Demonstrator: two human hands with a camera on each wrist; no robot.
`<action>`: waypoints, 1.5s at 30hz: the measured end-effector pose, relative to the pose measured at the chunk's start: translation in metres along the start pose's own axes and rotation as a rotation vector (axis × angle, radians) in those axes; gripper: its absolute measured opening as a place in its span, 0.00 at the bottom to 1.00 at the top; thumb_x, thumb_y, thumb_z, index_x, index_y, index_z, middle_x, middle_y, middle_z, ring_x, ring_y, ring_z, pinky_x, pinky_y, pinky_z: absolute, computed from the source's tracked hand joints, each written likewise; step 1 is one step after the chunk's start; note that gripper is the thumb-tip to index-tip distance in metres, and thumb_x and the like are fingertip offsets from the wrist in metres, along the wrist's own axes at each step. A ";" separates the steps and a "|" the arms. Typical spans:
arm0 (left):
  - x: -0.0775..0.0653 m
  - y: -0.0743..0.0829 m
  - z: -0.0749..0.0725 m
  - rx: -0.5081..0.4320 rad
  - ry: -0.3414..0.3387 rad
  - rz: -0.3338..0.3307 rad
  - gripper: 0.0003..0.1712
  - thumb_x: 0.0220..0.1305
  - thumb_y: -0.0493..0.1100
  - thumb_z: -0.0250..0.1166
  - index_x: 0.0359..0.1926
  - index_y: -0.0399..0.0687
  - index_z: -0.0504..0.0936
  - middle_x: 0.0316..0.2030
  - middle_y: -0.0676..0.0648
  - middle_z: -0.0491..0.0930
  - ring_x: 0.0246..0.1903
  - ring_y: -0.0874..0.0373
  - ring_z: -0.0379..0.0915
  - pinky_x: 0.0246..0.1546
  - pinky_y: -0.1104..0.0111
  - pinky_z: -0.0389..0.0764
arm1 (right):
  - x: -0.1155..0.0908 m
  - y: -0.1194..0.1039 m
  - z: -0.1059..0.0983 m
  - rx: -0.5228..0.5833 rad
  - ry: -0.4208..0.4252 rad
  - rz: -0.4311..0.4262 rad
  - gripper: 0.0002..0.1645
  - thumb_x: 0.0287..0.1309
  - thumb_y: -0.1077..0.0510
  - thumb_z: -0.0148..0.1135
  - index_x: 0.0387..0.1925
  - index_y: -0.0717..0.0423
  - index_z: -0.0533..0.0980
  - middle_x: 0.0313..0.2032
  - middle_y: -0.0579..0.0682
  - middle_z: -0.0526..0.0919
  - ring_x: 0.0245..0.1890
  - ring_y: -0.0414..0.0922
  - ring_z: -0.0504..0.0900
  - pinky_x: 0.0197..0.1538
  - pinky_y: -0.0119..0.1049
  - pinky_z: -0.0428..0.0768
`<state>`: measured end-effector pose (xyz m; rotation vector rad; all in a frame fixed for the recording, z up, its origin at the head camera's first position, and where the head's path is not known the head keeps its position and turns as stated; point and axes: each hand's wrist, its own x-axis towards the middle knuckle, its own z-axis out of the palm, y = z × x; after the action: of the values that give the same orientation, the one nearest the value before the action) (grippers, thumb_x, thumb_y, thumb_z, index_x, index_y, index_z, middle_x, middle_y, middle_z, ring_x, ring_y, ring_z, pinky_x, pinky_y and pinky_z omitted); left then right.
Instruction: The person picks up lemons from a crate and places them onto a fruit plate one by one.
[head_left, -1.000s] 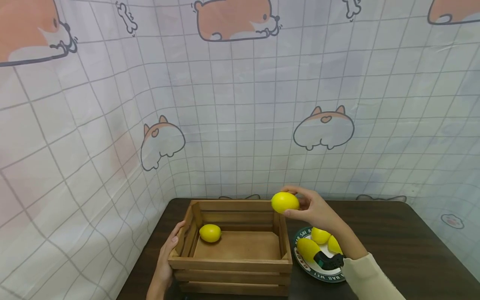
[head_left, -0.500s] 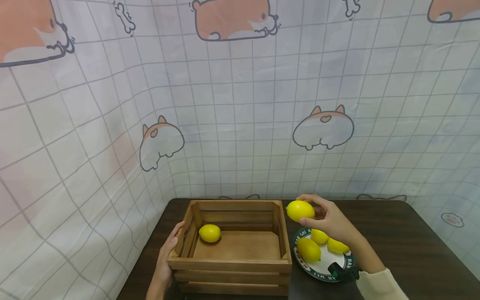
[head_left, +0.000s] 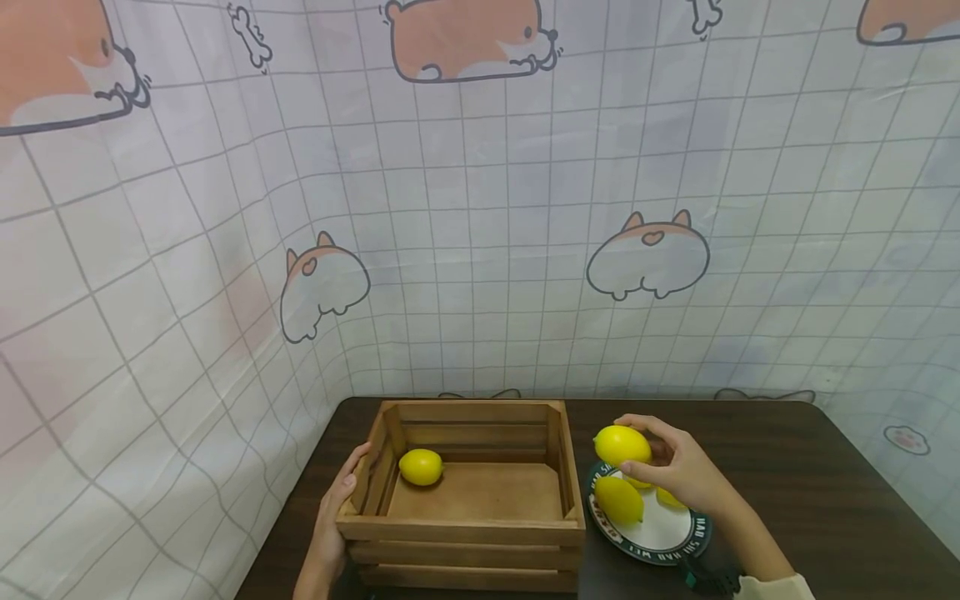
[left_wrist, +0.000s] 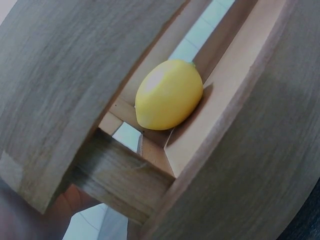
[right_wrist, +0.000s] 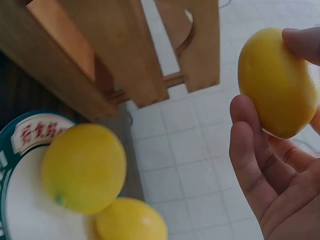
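My left hand (head_left: 328,517) holds the left side of a slatted wooden crate (head_left: 461,533), its fingers along the outer edge. One lemon (head_left: 421,467) lies inside on the crate floor near that side; the left wrist view shows this lemon (left_wrist: 170,95) through a gap between slats. Between thumb and fingers, my right hand (head_left: 686,468) grips another lemon (head_left: 621,445), raised over the far edge of a round plate (head_left: 660,546). In the right wrist view the gripped lemon (right_wrist: 275,82) is apart from the crate and the plate's lemons.
On the green-rimmed plate, right of the crate, lie several lemons (head_left: 619,500), partly hidden by my right hand and its lemon. All stand on a dark wooden table (head_left: 810,483). Behind it hangs a white grid-patterned curtain (head_left: 480,208) with cartoon dogs.
My right hand has moved right and down with the lemon, from above the crate's right rim to over the plate. My left hand, the crate and its lemon have stayed put.
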<state>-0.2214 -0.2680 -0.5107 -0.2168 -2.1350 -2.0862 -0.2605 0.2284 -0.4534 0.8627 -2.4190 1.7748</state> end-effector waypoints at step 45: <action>-0.002 0.001 0.000 0.009 -0.031 0.010 0.31 0.83 0.53 0.33 0.81 0.57 0.55 0.81 0.43 0.50 0.74 0.59 0.55 0.67 0.64 0.64 | -0.092 0.060 -0.007 -0.144 0.120 0.458 0.38 0.66 0.52 0.68 0.72 0.60 0.66 0.66 0.72 0.68 0.47 0.44 0.84 0.45 0.35 0.86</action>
<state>-0.2194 -0.2679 -0.5105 -0.2608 -2.1554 -2.0810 -0.2110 0.2854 -0.5333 0.1885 -2.7778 1.6736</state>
